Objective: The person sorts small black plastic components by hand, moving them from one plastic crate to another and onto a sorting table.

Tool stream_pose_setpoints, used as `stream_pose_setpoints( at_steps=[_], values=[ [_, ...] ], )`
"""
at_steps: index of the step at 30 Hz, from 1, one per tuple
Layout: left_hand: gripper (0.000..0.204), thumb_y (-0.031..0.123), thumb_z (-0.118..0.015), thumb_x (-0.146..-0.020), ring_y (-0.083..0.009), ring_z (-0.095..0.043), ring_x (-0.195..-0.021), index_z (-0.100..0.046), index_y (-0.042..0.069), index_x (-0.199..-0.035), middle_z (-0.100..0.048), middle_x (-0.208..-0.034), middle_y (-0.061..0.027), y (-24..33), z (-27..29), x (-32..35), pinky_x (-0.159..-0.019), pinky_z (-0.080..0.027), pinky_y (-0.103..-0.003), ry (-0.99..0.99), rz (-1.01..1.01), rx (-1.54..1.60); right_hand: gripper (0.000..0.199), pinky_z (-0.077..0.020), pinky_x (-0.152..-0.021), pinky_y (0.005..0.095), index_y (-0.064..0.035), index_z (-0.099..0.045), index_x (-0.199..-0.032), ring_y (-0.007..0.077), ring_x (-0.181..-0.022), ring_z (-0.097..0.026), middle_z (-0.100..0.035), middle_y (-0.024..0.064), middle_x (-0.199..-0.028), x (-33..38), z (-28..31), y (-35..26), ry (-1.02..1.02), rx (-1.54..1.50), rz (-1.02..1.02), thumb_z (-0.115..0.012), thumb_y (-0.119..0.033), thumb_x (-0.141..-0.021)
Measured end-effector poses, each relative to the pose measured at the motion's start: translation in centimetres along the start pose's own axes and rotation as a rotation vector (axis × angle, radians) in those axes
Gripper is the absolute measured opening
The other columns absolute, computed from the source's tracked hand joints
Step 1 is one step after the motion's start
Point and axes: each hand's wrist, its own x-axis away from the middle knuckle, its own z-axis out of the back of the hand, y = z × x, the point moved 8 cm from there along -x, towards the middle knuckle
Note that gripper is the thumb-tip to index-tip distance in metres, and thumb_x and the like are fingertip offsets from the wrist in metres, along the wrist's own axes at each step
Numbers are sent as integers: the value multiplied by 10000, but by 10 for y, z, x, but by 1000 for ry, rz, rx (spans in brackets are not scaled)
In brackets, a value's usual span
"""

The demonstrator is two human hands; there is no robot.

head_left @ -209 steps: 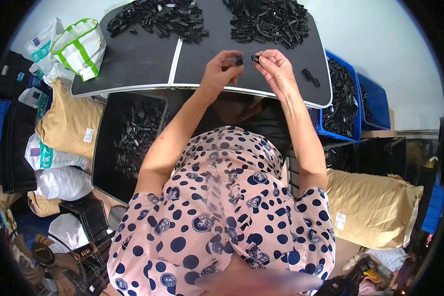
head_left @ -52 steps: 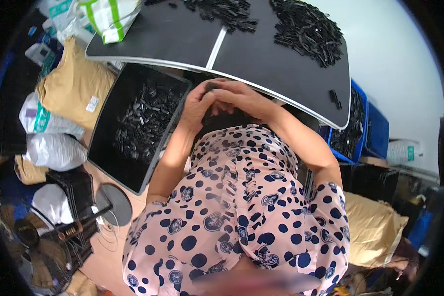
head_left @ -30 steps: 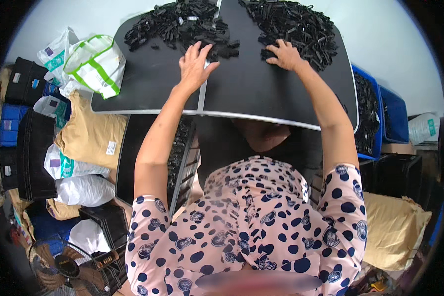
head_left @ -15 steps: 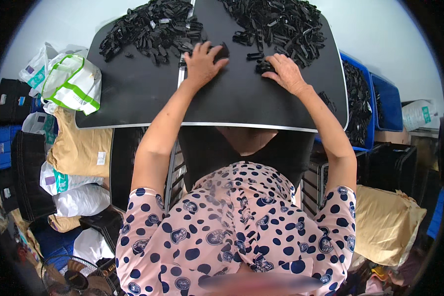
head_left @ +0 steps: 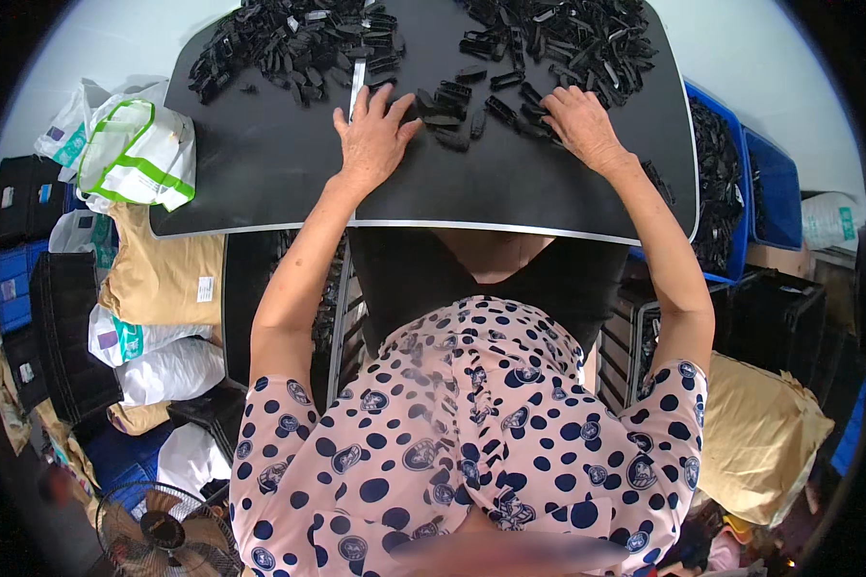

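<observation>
Small, long black plastic pieces, perhaps clips, lie on the dark table (head_left: 260, 173) in a left pile (head_left: 293, 48) and a right pile (head_left: 597, 48). Between my hands a loose group of pieces (head_left: 447, 111) is spread out; their exact kind is too small to tell. My left hand (head_left: 370, 149) rests palm down just left of that group, fingers spread, with nothing visible in it. My right hand (head_left: 587, 130) lies at the group's right side, fingers stretched forward and its thumb side close to several pieces. What is under its fingertips is hidden.
A white and green bag (head_left: 140, 159) stands at the table's left edge. Blue bins (head_left: 741, 192) with black pieces stand beyond the right edge. Brown paper sacks (head_left: 168, 274) and black boxes crowd both sides. A fan (head_left: 164, 529) is at lower left.
Several black pieces now lie spread out between my hands, where fewer showed before. My left hand has moved slightly left and nearer me; my right hand has shifted right and farther away.
</observation>
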Motion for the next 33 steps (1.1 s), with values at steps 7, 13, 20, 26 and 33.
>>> stream_pose_setpoints(
  at_steps=[7,13,20,26,33],
  values=[
    [319,139,-708,-715,-210,-529,-921,-602,148,-1017,-554,-958,-13,55,34,1,-855,-334,-401,98,-263,262,241,-458,-710,405,-73,-544,-1043,310,-818,-579,-605,118,-834,-1,4,28,53,-311,-271,-610,-172,-833],
    [297,125,-714,-694,-213,-534,-878,-572,119,-956,-527,-889,-24,71,23,-3,-808,-372,-370,-21,-306,186,221,-488,-710,344,-73,-578,-1015,276,-807,-624,-645,116,-867,5,-8,48,87,-618,-464,-634,-175,-828],
    [183,122,-680,-729,-255,-563,-846,-558,85,-859,-564,-845,-59,65,10,13,-670,-453,-341,-52,-231,313,142,-483,-704,279,-61,-593,-979,141,-758,-601,-634,46,-823,27,-36,72,127,-901,-544,-612,-109,-847],
    [134,136,-654,-797,-232,-603,-613,-554,47,-796,-609,-708,-65,40,13,35,-548,-454,-324,-60,200,615,110,-490,-712,301,-42,-594,-931,198,-771,-622,-647,85,-852,29,5,66,200,-704,-521,-613,-98,-839],
    [272,112,-635,-859,-85,-581,-632,-548,39,-1105,-601,-832,-8,57,-15,77,-528,-443,-185,-114,644,1788,254,-503,-778,420,-40,-559,-1011,340,-881,-604,-604,143,-918,28,5,-3,-141,-56,-31,-641,-94,-777]
  ],
)
